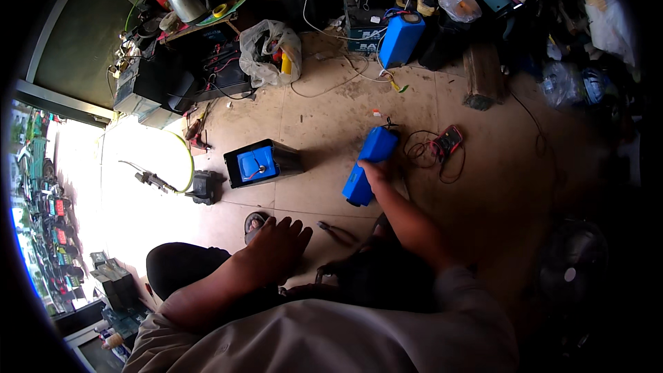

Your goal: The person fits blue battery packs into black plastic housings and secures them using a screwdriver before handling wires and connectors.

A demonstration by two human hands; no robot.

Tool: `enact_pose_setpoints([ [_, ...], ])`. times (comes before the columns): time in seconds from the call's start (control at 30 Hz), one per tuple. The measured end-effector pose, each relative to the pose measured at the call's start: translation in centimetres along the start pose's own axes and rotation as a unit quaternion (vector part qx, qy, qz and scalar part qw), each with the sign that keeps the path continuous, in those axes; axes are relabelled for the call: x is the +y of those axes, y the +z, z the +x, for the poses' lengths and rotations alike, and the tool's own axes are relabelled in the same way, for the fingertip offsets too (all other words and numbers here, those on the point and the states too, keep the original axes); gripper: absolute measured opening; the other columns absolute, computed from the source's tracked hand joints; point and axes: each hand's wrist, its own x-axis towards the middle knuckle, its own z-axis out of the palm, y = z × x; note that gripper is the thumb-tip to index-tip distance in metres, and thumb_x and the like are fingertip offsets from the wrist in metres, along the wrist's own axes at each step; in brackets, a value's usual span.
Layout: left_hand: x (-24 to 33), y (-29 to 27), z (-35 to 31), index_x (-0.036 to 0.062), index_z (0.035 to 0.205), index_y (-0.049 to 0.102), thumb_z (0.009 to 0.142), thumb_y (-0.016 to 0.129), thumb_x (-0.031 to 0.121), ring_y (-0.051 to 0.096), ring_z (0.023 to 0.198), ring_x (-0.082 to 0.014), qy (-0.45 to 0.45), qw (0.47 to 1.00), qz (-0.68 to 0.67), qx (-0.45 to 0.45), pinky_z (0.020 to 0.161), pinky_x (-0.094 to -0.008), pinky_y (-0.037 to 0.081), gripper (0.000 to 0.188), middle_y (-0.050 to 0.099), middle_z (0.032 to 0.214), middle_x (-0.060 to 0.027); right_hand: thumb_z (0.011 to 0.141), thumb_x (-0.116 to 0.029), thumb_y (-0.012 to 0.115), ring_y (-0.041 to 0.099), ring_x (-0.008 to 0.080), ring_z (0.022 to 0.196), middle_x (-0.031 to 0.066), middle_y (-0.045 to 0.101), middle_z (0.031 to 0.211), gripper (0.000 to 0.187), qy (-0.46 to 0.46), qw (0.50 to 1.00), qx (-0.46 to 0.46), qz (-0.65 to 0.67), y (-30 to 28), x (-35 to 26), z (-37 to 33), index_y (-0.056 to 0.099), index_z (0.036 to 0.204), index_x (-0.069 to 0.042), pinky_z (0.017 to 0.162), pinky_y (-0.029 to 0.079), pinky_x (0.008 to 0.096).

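The right hand has its fingers closed around a blue battery pack lying mid-floor near a multimeter, apparently positioning it, while the left hand rests open and empty.

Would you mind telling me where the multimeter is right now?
In the head view, the multimeter lies on the tiled floor right of centre, amid its coiled leads, just right of the blue battery pack held in the right hand.
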Motion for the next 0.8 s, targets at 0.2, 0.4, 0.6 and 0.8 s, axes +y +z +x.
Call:
enact_pose_setpoints([
  [0.2, 1.4, -0.8, -1.0, -0.0012, 0.144, 0.055, 0.086, 0.083, 0.035, 0.060, 0.135, -0.0364, 0.014, 0.997, -0.035, 0.073, 0.108, -0.0483, 0.051, 0.074, 0.063, 0.140, -0.0201, 0.080, -0.023, 0.089, 0.070, 0.0224, 0.104, 0.0080, 0.072, 0.118, 0.060, 0.019, 0.982, -0.122, 0.145, -7.6, -3.4, -6.6, 0.067, 0.132, -0.004, 0.093, 0.057, 0.0408],
  [0.4, 2.0, -3.9, 0.9, -0.0041, 0.161, 0.038, 0.096, 0.078, 0.050, 0.051, 0.145, -0.0473, -0.009, 0.921, -0.285, 0.265, 0.118, -0.0539, 0.046, 0.093, 0.051, 0.157, -0.0314, 0.083, -0.019, 0.088, 0.071, 0.0191, 0.100, 0.0079, 0.073, 0.113, 0.053, -0.149, 0.955, -0.216, 0.137, -12.5, -18.6, -16.3, 0.065, 0.127, -0.001, 0.091, 0.058, 0.0351],
  [0.6, 3.7, -11.4, 2.6, -0.0076, 0.156, 0.036, 0.099, 0.072, 0.064, 0.061, 0.133, -0.0365, 0.067, 0.565, -0.696, 0.438, 0.108, -0.0474, 0.053, 0.098, 0.060, 0.144, -0.0305, 0.078, -0.036, 0.095, 0.074, 0.0330, 0.116, 0.0197, 0.074, 0.126, 0.089, -0.446, 0.864, -0.098, -0.215, -10.6, -36.7, -33.3, 0.051, 0.145, 0.003, 0.099, 0.059, 0.0443],
  [0.8, 1.3, -11.1, -1.6, 0.0006, 0.145, 0.055, 0.100, 0.069, 0.065, 0.070, 0.113, -0.0247, 0.233, 0.354, -0.802, 0.422, 0.099, -0.0416, 0.060, 0.080, 0.068, 0.129, -0.0154, 0.092, -0.033, 0.089, 0.066, 0.0391, 0.134, 0.0314, 0.065, 0.141, 0.093, -0.533, 0.814, -0.143, -0.182, -7.7, -38.7, -42.1, 0.040, 0.159, 0.011, 0.113, 0.053, 0.0457],
])
